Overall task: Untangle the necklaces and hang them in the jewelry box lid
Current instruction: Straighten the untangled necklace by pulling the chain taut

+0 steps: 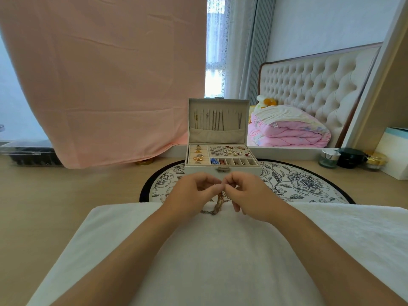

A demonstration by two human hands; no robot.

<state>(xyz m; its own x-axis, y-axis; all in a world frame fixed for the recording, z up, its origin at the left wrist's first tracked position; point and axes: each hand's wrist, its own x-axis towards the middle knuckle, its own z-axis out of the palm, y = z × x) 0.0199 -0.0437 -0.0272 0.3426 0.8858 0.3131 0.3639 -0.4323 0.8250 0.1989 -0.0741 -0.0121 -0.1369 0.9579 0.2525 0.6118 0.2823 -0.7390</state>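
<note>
A tangled bunch of necklaces (217,205) hangs between my hands, its lower end resting on the white towel (220,250). My left hand (194,192) and my right hand (245,194) meet fingertip to fingertip above it, each pinching a thin chain. Just beyond them stands the open jewelry box (257,170) on a round floral mat (298,184). Its upright lid (218,121) has several necklaces hanging from hooks into a fabric pocket. The tray below holds rings and earrings.
A pink cloth (106,80) hangs at the left over the table's back. Three small jars (351,161) and a white box (395,155) stand at the right. A mirror behind reflects a bed. A dark tray (28,154) sits far left.
</note>
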